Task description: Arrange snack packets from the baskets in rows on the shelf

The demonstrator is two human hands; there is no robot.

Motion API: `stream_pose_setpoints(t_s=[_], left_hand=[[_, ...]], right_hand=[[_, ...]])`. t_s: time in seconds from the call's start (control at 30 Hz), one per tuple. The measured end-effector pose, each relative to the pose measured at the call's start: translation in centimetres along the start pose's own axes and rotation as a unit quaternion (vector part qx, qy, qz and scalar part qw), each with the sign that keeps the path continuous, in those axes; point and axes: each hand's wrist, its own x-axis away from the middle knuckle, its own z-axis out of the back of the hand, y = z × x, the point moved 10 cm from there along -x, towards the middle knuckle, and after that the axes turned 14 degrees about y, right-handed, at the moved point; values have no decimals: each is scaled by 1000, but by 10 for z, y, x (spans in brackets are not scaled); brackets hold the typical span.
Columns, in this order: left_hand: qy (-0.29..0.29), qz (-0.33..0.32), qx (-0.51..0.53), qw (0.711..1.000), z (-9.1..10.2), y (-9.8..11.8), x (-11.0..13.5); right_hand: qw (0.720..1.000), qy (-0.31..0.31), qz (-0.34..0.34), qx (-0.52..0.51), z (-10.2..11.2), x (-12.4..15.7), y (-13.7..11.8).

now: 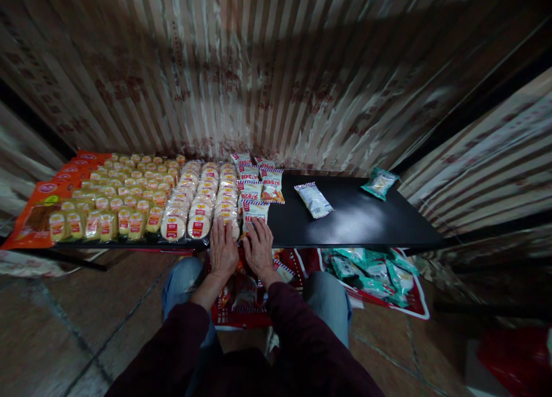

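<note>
My left hand [223,253] lies with fingers stretched over the front of a column of round crackers in clear wrappers [226,201], at the shelf's front edge. Beside it, my right hand [259,250] rests its slightly spread fingers on the lower end of the front white-and-red snack packet [255,211]. That packet ends a column of similar packets running to the back. Another such packet [272,184] lies to its right, further back. My palms hide the front edge below the fingers.
The black shelf [362,230] holds yellow wrapped cakes [129,201] and orange bags [43,204] at left. A white packet [314,200] and a green packet [380,182] lie at right. Below are a red basket [241,319] and a tray of green packets [375,273]. Striped sheeting [259,69] hangs behind.
</note>
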Motion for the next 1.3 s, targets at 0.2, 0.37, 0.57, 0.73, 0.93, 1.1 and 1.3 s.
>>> stream_pose_setpoints(t_s=[0.2,0.37,0.57,0.73,0.93,1.1,1.3], left_hand=[[-9,-7,-14,1000,-2,1,-5],[-5,-5,-7,1000,-3,0,-7],[2,-3,2,1000,-5,-3,-8],[10,-6,7,1000,-7,-4,-9],[-1,-15,7,1000,-13,-5,-11],[0,-10,15,1000,-14,-6,-13],[-5,-2,3,1000,-16,-6,-14]], right_hand=[[1000,14,-15,5,-3,-1,3],[999,7,-31,18,-5,-3,4],[1000,3,-22,21,-8,-4,3],[999,0,-22,27,-11,-4,4],[999,3,-21,31,-10,-6,3],[999,8,-18,31,-10,-6,2],[999,4,-17,38,-11,-5,3]])
